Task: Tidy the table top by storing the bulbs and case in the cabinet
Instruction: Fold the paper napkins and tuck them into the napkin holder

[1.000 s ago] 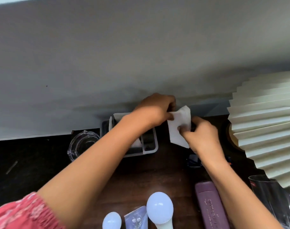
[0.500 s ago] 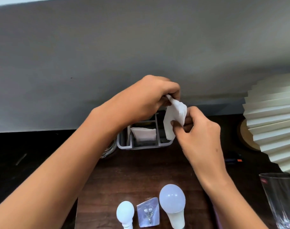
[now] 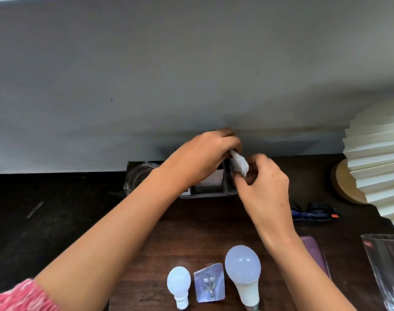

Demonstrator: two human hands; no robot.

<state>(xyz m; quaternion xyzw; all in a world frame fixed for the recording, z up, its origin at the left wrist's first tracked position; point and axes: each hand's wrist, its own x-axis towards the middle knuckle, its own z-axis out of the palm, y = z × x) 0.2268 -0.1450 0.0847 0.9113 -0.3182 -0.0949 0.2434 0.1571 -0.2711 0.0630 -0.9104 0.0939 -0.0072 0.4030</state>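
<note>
Two white bulbs lie on the dark wooden table near its front edge: a small bulb [image 3: 179, 286] on the left and a large bulb [image 3: 243, 272] on the right. A purple case [image 3: 315, 252] lies to the right, partly hidden by my right forearm. At the back of the table, my left hand [image 3: 202, 158] and my right hand [image 3: 263, 187] both pinch a folded white tissue [image 3: 239, 163] over a grey compartment holder [image 3: 211, 189], which has more white paper in it.
A clear adhesive hook [image 3: 209, 282] lies between the bulbs. A glass jar [image 3: 138, 176] stands left of the holder. A pleated paper lamp [image 3: 380, 162] on a wooden base fills the right side. Blue glasses [image 3: 312, 212] and a drinking glass [image 3: 386, 270] sit at the right.
The tissue has gone from a spread sheet to a tight fold. Both hands have moved down with it, close over the grey holder.
</note>
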